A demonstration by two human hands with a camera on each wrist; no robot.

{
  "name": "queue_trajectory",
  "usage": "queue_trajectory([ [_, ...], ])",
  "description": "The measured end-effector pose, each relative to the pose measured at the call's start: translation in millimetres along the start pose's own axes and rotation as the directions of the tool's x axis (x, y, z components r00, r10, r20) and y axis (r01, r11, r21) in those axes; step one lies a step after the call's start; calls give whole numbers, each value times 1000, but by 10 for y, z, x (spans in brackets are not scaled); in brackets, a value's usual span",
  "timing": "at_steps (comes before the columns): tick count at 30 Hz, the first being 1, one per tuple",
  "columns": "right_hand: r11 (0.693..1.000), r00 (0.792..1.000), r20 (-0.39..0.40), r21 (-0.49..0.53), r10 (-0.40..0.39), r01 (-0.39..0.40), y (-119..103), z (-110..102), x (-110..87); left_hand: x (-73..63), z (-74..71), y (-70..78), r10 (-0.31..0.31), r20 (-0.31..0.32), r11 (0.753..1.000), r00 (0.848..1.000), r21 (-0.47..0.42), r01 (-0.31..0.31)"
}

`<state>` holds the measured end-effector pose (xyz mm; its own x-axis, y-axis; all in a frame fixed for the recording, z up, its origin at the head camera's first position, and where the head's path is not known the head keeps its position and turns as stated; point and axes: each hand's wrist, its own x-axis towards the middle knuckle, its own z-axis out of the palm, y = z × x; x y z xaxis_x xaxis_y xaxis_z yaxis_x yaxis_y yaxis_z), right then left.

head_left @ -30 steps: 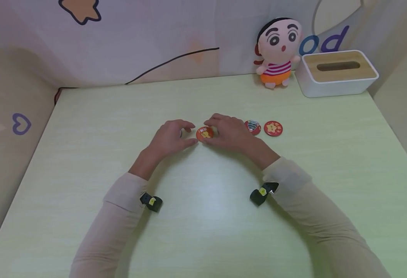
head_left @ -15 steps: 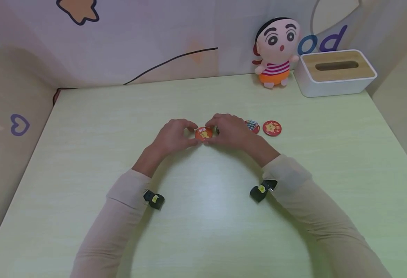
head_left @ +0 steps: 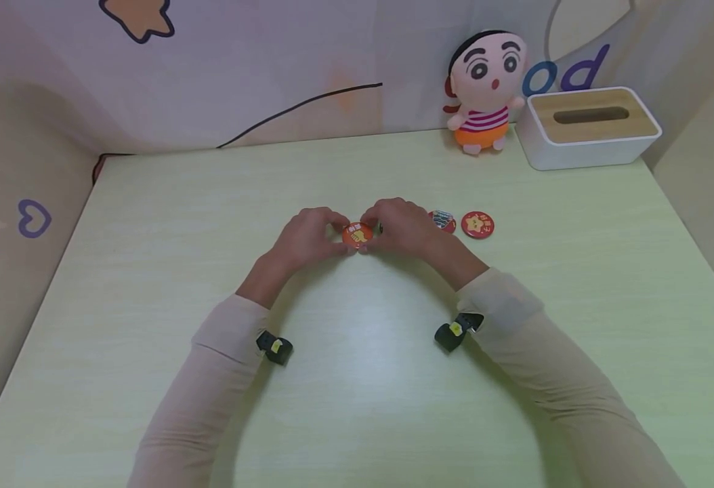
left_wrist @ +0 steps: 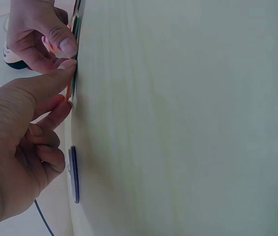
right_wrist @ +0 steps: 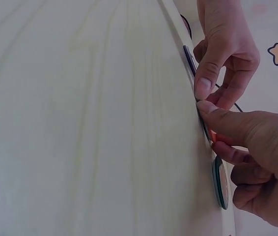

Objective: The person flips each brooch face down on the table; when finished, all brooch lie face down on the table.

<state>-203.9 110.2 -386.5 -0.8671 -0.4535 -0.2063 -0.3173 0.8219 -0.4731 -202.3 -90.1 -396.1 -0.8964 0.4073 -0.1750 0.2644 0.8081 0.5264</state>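
A person's left hand [head_left: 308,234] pinches the left side of an orange-red badge [head_left: 357,235] between thumb and finger at a pale table [head_left: 357,393]; the left wrist view reveals a dark-edged disc [left_wrist: 74,174] just beside that hand's curled lower fingers, hidden behind the hand in the head view. The orange-red badge sits between both hands, its yellow figure showing in the head view, while the wrist views catch it only edge-on, leaving it unclear whether it touches the table. The right hand [head_left: 402,227] pinches the opposite side, its thumb tip close to the left one, and blocks part of a striped badge [head_left: 443,221] from the head view. The right wrist view picks out a green-edged disc [right_wrist: 221,184] near that hand's curled fingers. Farther right are a red star badge [head_left: 477,225], a plush doll [head_left: 485,88] seated behind it, and a white box [head_left: 595,129] with a slotted top.
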Motion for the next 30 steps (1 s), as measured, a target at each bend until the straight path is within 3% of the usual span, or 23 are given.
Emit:
queue_trajectory([
  [30, 997, 1000, -14, 73, -6, 7, 51, 20, 15, -10, -2, 11, -4, -2, 999, 1000, -50, 3],
])
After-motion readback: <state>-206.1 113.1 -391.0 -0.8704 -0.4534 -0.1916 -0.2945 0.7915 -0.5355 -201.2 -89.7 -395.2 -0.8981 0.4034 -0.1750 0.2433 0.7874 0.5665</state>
